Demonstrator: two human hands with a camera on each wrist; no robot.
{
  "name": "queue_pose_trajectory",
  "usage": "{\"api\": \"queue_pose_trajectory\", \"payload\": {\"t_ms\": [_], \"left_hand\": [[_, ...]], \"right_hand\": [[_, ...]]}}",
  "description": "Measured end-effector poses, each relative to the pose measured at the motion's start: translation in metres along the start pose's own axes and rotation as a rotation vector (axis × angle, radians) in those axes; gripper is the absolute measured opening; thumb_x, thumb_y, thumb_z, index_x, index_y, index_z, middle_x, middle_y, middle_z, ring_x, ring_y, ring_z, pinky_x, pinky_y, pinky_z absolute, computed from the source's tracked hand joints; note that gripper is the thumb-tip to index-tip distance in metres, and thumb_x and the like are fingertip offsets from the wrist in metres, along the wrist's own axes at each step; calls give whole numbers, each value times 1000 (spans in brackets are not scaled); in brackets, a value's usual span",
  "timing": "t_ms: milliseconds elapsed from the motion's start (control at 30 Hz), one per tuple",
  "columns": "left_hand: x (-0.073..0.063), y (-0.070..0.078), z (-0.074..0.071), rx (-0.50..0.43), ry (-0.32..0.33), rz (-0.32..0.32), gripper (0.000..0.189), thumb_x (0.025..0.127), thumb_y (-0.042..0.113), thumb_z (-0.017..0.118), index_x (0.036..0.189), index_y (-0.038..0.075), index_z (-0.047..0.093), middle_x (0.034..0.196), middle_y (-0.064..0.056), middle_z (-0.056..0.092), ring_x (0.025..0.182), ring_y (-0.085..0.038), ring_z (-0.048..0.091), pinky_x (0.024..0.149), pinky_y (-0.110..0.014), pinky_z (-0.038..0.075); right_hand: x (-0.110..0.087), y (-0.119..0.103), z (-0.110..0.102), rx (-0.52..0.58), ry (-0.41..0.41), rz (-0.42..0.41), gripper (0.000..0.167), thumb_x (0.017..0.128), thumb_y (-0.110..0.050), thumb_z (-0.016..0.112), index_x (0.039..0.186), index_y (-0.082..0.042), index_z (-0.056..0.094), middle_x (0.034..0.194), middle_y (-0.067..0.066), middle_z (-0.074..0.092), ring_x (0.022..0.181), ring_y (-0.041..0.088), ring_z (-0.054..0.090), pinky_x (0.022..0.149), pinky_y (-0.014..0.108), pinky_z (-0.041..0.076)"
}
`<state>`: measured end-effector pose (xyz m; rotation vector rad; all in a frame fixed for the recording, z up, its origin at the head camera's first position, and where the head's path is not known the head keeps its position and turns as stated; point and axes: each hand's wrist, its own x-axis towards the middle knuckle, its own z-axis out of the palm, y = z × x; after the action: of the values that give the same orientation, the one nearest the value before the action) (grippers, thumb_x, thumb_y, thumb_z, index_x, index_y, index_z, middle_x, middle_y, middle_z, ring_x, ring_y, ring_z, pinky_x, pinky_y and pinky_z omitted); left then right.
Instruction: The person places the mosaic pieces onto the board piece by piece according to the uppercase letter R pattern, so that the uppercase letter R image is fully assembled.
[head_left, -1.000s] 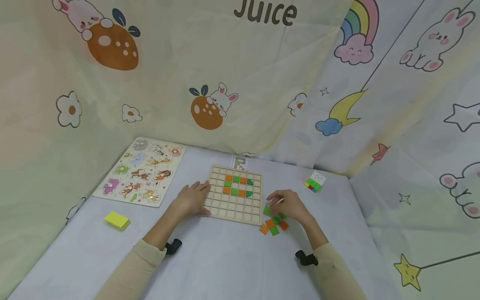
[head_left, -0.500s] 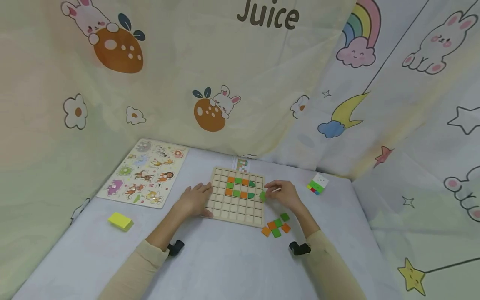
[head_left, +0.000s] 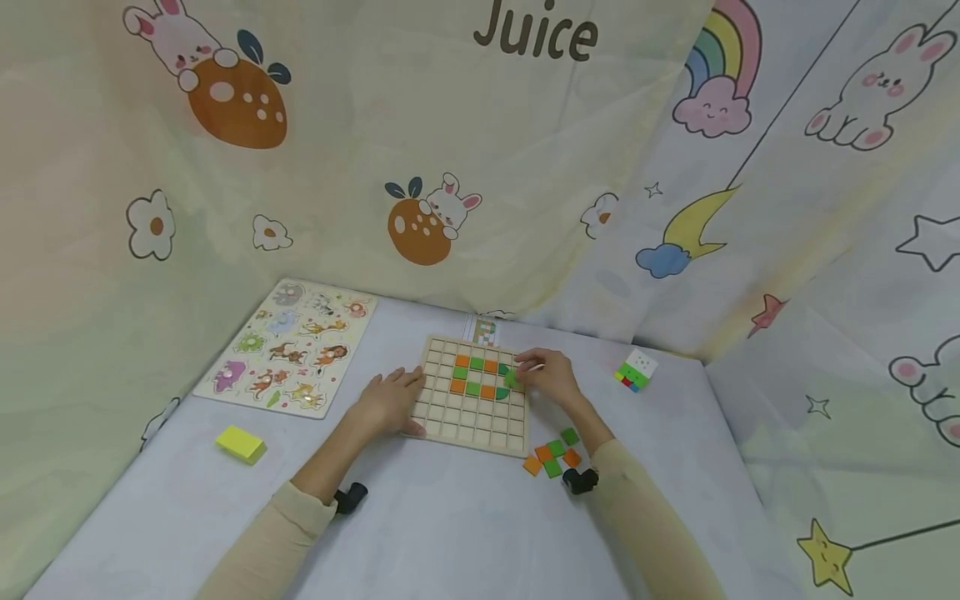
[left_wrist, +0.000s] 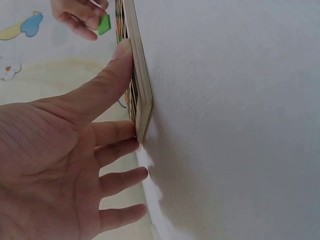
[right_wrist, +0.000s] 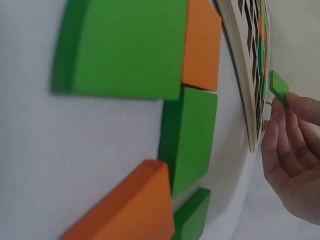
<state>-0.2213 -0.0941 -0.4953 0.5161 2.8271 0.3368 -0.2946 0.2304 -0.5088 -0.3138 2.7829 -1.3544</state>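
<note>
A wooden grid board (head_left: pixel 472 421) lies on the white table with orange and green tiles set in its upper rows. My left hand (head_left: pixel 387 402) rests at the board's left edge, fingers spread; in the left wrist view its thumb (left_wrist: pixel 107 80) lies on the rim. Over the board's right side, my right hand (head_left: pixel 551 377) pinches a green square tile (right_wrist: pixel 278 86) between thumb and fingertips. That tile is held above the surface, tilted, close to the green rounded pieces. Loose green and orange tiles (head_left: pixel 552 468) lie by the board's lower right corner, beneath my right wrist.
Behind the board lies a small pattern card (head_left: pixel 485 332). An animal puzzle board (head_left: pixel 288 350) is at the back left, with a yellow block (head_left: pixel 241 444) in front of it. A colored puzzle cube (head_left: pixel 636 369) stands at the right, near the printed cloth backdrop (head_left: pixel 330 167).
My right hand has taken a green tile from the loose pile and carried it up and leftward over the board's right side. The left hand stays at the board's edge.
</note>
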Motion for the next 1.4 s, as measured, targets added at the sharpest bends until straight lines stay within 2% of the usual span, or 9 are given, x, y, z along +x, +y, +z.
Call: {"api": "queue_pose_trajectory", "payload": {"t_ms": [267,400,600,767,933,1033,1400], "left_hand": [[1,1,1,-8,-8,2,108,77,45,89,158,-4,39,168,-19,31,154,-46,27,122,-69,23],[0,2,1,2,-3,-5,108,76,46,89,158,-4,39,168,-19,32,154,-45,27,122,-69,24],[-2,2,1,2,-6,-5,106,77,44,89,157,-4,39,168,-19,32,154,-45,28,122,-68,24],[-3,3,2,-13,-11,-11,106,77,44,89,158,-3,39,168,-19,32,154,-44,27,122,-68,24],[-3,2,0,-3,-1,-12,106,77,45,89,158,-2,39,168,-18,31,154,-44,28,122,-68,24],[-2,2,-1,-1,-7,-11,107,77,45,89,158,-3,38,168,-18,31,154,-44,27,122,-67,24],[-1,2,-2,3,-11,-3,106,79,43,89,158,-4,37,168,-20,30,154,-45,27,123,-67,23]], "right_hand": [[7,0,10,-91,-7,-18,19,91,-9,81,110,-8,79,93,5,77,78,18,70,67,31,58],[7,-2,12,-130,-11,-33,16,91,-11,81,106,-10,80,91,1,77,79,18,70,70,35,59],[3,-5,13,-143,-22,-37,15,90,-9,82,105,-11,81,94,2,79,85,20,73,84,46,60],[-3,-2,12,-102,-3,-28,19,89,-9,83,108,-11,81,98,4,80,87,18,75,82,43,62],[-10,0,2,-56,55,-88,19,89,-6,83,108,-6,80,95,6,80,85,20,77,77,41,63],[-17,5,-7,-60,61,-98,18,89,-7,83,107,-6,80,93,3,80,84,18,76,75,39,62],[-48,16,-31,-153,16,-32,19,90,-11,83,109,-10,79,93,-3,79,86,16,74,81,40,62]]}}
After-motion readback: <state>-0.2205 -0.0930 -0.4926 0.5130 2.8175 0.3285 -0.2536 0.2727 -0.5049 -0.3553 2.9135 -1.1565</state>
